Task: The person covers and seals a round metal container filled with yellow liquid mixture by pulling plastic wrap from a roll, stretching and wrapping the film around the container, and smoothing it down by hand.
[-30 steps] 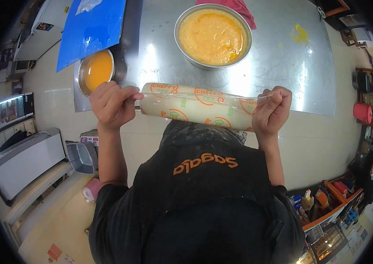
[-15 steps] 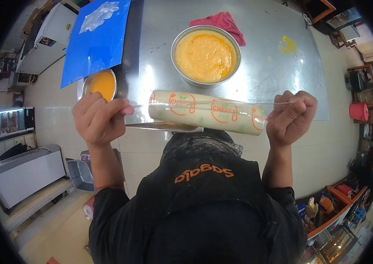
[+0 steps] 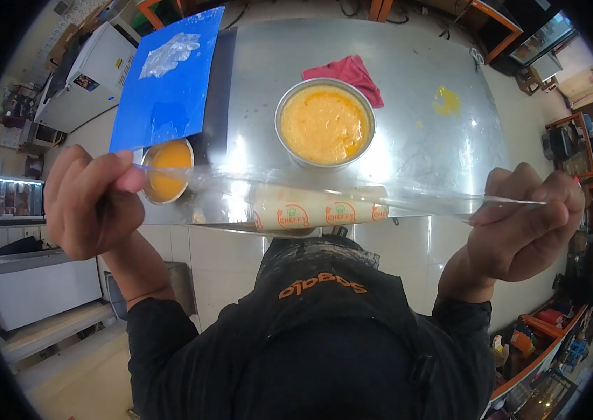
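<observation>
The left hand [image 3: 90,203] and the right hand [image 3: 531,224] are held well apart, each pinching one end of a clear plastic film [image 3: 422,199] stretched between them. Behind the film, a pale roll [image 3: 293,210] with orange and green print lies along the near edge of a shiny metal bench [image 3: 422,157]. A yellow smear [image 3: 445,101] marks the bench on the far right, and a tilted blue board [image 3: 170,98] at left carries crumpled clear plastic [image 3: 170,54]. Around the bench is a pale tiled floor [image 3: 226,262], with a white chest unit [image 3: 51,290] at near left and cluttered shelves [image 3: 583,147] at right.

Beyond the roll, near the middle of the bench, a round metal pan [image 3: 326,165] holds a bubbly orange-yellow mixture [image 3: 324,122], streaked deeper orange; a pink cloth [image 3: 352,70] bunches just behind it. Near left, partly below the board, a metal bowl [image 3: 163,202] contains smooth orange liquid [image 3: 168,183].
</observation>
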Motion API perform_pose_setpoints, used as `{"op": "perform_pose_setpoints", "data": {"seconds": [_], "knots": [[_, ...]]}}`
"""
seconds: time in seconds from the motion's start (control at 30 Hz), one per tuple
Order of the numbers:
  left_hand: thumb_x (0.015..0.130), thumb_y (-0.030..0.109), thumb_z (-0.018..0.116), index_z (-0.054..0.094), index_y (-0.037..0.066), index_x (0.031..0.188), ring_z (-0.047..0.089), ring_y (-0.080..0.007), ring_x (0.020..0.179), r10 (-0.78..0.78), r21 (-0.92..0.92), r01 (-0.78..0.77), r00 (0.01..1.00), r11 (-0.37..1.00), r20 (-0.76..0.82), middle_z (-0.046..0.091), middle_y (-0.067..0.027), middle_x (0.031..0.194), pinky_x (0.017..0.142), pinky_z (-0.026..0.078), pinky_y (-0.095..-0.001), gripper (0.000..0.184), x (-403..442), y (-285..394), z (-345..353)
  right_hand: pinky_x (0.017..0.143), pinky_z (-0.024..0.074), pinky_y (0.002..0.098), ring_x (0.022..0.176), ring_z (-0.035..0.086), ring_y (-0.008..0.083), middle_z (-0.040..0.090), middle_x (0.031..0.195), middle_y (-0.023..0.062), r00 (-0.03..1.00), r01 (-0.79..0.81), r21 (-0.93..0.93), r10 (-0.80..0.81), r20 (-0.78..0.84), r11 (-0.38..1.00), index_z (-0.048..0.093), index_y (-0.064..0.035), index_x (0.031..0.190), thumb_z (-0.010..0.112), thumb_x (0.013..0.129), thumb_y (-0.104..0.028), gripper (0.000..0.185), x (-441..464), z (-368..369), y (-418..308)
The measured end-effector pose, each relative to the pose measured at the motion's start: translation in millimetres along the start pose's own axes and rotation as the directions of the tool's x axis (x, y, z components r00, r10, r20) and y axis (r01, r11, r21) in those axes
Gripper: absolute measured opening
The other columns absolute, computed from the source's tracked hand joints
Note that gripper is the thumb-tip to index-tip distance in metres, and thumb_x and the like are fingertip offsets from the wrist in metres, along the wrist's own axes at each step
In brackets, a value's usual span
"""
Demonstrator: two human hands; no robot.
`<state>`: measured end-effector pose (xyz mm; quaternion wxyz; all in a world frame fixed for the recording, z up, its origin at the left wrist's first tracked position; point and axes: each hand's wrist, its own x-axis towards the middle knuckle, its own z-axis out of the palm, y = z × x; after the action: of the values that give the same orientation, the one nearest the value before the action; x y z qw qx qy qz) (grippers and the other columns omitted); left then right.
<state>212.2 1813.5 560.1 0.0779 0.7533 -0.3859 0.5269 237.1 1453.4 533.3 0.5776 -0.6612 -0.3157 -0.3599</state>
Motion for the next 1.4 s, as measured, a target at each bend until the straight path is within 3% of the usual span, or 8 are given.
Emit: {"op": "perform_pose_setpoints", "data": {"seconds": [0.3,0.43,0.67,0.83,1.03,1.17,1.3,1.4], "knots": [[0.079,0.01,0.08,0.072,0.003,0.087,0.043,-0.0048,0.048,-0.13,-0.008,0.131,0.99,0.991,0.045,0.063,0.0005,0.063,0.044,0.03,-0.0197,0.014,39,-66,37,0.047,0.034,0.0183,0.049,0.044,0.0062,0.048,0.068,0.002,0.994,0.109,-0.177,-0.104,0.039,0.978,0.049,0.0017,0.104,0.044,0.104,-0.021,0.023,69,11,33],[0.084,0.018,0.076,0.073,0.007,0.088,0.05,-0.0079,0.049,-0.386,0.009,0.388,0.914,0.922,0.129,0.063,-0.0012,0.062,0.046,0.037,-0.023,0.012,28,-116,97,0.053,0.0488,0.035,0.058,0.064,0.0247,0.063,0.069,0.0141,0.973,0.182,-0.682,-0.228,0.023,0.708,0.052,-0.0029,0.106,0.049,0.103,-0.024,0.021,113,31,124],[0.09,0.03,0.067,0.07,0.019,0.096,0.065,-0.028,0.061,-0.638,0.302,0.568,0.729,0.765,0.246,0.063,-0.0085,0.063,0.055,0.048,-0.0399,0.013,-52,-204,274,0.054,0.0481,0.0549,0.062,0.062,0.0475,0.064,0.067,0.0237,0.999,0.038,-0.651,-0.019,0.036,0.758,0.046,-0.004,0.101,0.048,0.101,-0.026,0.023,118,99,372],[0.08,0.008,0.062,0.068,0.019,0.096,0.068,-0.0251,0.077,-0.386,0.298,0.27,0.799,0.916,0.461,0.07,-0.0051,0.083,0.063,0.053,-0.0385,0.02,-179,-226,381,0.063,0.0485,0.0585,0.069,0.063,0.049,0.065,0.073,0.0256,0.914,-0.12,-0.692,0.351,0.203,0.712,0.042,-0.0057,0.104,0.043,0.102,-0.029,0.024,39,130,501],[0.077,0.01,0.062,0.069,0.023,0.104,0.067,-0.0228,0.084,-0.306,0.119,0.37,0.503,0.922,0.808,0.07,-0.0003,0.093,0.07,0.055,-0.0384,0.031,-301,-149,402,0.065,0.0505,0.0578,0.07,0.063,0.0491,0.067,0.077,0.0235,0.681,-0.112,-0.771,0.614,0.399,0.626,0.042,-0.0065,0.103,0.041,0.101,-0.031,0.024,-90,109,533],[0.085,0.022,0.064,0.066,0.018,0.111,0.067,-0.0266,0.086,-0.318,0.188,0.542,0.155,0.819,0.935,0.068,-0.0044,0.095,0.074,0.055,-0.0387,0.027,-307,-91,365,0.068,0.0505,0.0565,0.076,0.064,0.0469,0.067,0.087,0.0227,0.56,-0.18,-0.728,0.678,0.476,0.661,0.045,-0.0073,0.102,0.044,0.1,-0.031,0.024,-119,85,501],[0.086,0.017,0.063,0.066,0.009,0.111,0.062,-0.0301,0.102,-0.352,0.06,0.804,0.19,0.591,0.916,0.063,-0.0113,0.106,0.087,0.052,-0.0375,0.026,-290,-66,320,0.071,0.0501,0.0527,0.083,0.063,0.0451,0.064,0.1,0.0228,0.582,-0.283,-0.628,0.65,0.488,0.725,0.053,-0.0048,0.1,0.05,0.099,-0.028,0.023,-148,60,474],[0.081,0.015,0.067,0.07,0.007,0.108,0.056,-0.0254,0.116,-0.525,-0.059,0.998,0.038,-0.023,0.85,0.058,-0.0105,0.127,0.094,0.046,-0.0363,0.028,-326,-58,305,0.067,0.0521,0.0454,0.072,0.064,0.0372,0.066,0.085,0.0201,0.661,-0.575,-0.501,0.728,0.181,0.647,0.064,-0.0013,0.095,0.045,0.102,-0.039,0.043,-147,46,449]]}}
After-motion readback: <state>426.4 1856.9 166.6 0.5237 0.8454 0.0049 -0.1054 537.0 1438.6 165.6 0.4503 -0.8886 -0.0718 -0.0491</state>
